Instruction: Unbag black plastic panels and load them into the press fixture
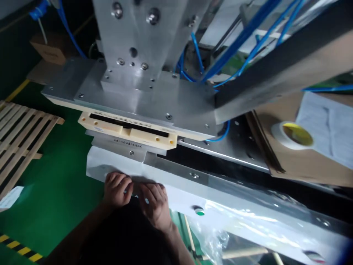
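Observation:
My left hand (118,188) is closed, its fingers curled against the pale front panel (176,197) of a metal machine. Just beside it my right hand (156,204) is closed too, fingers bent toward the same panel. What lies inside either grip, if anything, is hidden. Beyond the hands a cream plastic bar (138,137) with holes and a long dark slot sits at the machine's edge. A thick grey metal plate (132,99) on an upright block is above that bar. Right of my right hand, a green round button (199,211) is set in the panel.
A wooden pallet (20,136) lies on the green floor (63,184) at left. At right, a tape roll (292,135) rests by a white sheet (328,121) on cardboard. Blue air hoses (242,40) cross the upper right. Clear plastic film (212,235) hangs below the panel.

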{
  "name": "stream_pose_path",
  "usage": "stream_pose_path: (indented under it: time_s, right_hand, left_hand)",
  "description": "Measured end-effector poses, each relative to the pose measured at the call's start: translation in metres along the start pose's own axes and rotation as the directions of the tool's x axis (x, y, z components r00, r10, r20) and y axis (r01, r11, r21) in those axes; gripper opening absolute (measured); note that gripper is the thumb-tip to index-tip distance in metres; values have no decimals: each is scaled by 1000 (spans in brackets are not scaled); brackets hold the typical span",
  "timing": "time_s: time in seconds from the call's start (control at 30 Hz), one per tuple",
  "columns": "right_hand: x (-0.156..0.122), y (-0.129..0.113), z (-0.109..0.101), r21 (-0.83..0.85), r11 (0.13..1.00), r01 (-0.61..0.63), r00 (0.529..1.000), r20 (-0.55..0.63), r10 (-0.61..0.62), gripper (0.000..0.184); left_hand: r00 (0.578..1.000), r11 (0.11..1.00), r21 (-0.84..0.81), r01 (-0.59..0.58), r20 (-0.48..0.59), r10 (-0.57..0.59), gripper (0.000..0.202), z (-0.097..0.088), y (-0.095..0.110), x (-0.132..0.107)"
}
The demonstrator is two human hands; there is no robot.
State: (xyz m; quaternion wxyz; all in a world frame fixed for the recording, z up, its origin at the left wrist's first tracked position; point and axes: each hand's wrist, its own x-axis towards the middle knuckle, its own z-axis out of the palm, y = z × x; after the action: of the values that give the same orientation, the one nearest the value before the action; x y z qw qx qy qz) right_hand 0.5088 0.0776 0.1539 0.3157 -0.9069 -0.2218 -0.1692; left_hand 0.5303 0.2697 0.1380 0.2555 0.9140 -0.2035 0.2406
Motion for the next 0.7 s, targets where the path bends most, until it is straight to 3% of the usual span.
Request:
stream_pose_path:
  time_s: [0.17,0.27,0.37,0.43,0.5,0.57,0.63,0.7]
  right_hand:
    - [-15,-5,-27,102,995,7,997,78,-15,16]
    - [-45,-6,-60,115,993,-8,994,112,-5,19]
    - [-90,5,-99,91,996,-14,997,-73,21,28]
    - [-126,22,-129,4,998,-70,967,-245,69,31]
    - [-168,47,-163,-168,968,-185,906,-412,102,30]
    - [-214,81,-201,-368,854,-366,814,-572,102,26]
    - [-262,123,-242,-451,679,-580,697,-706,126,21]
    - [-309,169,-287,-380,526,-761,547,-812,205,33]
  left_hand:
    - [998,999,29,-38,49,36,20,-10,3,4]
    - [995,995,-36,-89,50,91,11,-8,26,-7]
    - [985,985,-65,-160,62,164,8,6,67,-25]
    - [977,976,-83,-199,60,205,16,21,100,-37]
    - [962,964,-102,-246,93,256,28,40,135,-49]
    - [946,957,-67,-282,146,289,43,59,169,-61]
    - [950,959,53,-280,156,269,60,77,196,-74]
    - [970,956,173,-237,92,224,77,92,213,-86]
